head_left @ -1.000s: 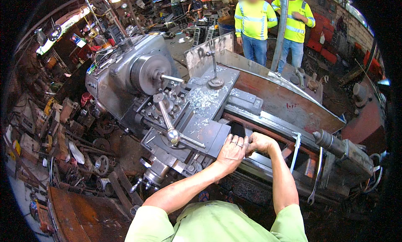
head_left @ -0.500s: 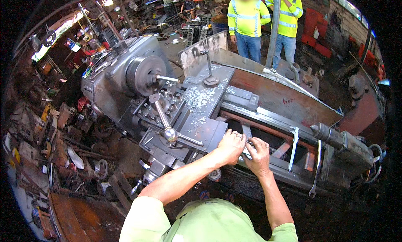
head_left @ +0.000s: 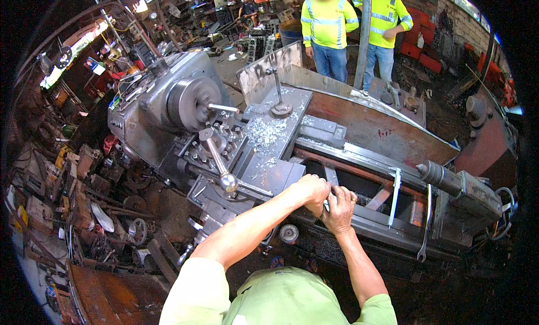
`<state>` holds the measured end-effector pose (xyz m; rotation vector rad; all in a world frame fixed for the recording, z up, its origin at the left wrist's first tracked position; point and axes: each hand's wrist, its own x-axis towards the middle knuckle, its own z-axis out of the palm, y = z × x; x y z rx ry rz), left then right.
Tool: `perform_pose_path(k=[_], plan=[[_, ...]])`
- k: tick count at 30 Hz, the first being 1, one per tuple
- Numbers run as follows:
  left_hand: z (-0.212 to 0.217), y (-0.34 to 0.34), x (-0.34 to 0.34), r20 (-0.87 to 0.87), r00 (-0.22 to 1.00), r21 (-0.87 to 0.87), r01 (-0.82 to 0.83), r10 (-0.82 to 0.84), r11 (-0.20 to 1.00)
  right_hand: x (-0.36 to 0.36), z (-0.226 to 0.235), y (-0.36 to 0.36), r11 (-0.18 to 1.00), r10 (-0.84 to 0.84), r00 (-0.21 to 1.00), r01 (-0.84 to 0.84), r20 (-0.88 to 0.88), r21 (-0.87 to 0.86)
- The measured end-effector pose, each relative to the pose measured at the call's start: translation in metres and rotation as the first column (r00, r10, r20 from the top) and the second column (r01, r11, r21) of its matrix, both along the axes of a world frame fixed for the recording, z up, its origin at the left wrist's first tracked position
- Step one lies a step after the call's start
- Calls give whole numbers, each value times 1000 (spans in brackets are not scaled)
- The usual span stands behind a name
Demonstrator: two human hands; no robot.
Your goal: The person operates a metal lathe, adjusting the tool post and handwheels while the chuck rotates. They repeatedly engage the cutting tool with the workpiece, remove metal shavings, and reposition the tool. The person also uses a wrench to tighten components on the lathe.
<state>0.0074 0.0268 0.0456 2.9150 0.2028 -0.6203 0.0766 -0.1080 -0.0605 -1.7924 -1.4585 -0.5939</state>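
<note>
My left hand (head_left: 313, 191) is closed, fingers curled, above the near edge of the lathe bed. Against it, my right hand (head_left: 339, 208) is closed too, its fingertips meeting the left. A sliver of something pale shows between them, too small and covered to name. To their left lies the flat lathe carriage (head_left: 289, 172), strewn with metal chips (head_left: 266, 132). Beyond it are the tool post handle (head_left: 218, 156) and the round chuck (head_left: 193, 103) with a short bright rod (head_left: 223, 107) sticking out. The lathe bed rail (head_left: 368, 214) runs off to the right.
A caliper (head_left: 395, 196) and a wrench (head_left: 426, 224) rest across the bed near the tailstock (head_left: 457, 190). An upright stand (head_left: 279, 94) is on the carriage. Two people in yellow vests (head_left: 327, 21) stand behind the lathe by a pole (head_left: 365, 38). Scrap metal (head_left: 101, 173) crowds the left.
My left hand has curled in more tightly, its knuckles now turned up. Both hands have shifted slightly. One person behind has lowered an arm from the head.
</note>
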Motion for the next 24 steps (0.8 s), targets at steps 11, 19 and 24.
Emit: perform_pose_path(k=[11,19,24], plan=[[-2,8,8,-102,995,-58,2,-8,998,2,-1,7,999,38,999,-38,-8,0],[-4,4,-9,125,991,-75,-33,42,997,7,-1,10,995,75,997,-76,-21,-61],[-22,-30,-42,525,834,-30,-183,171,983,7,-4,13,995,71,996,-74,-45,-65]])
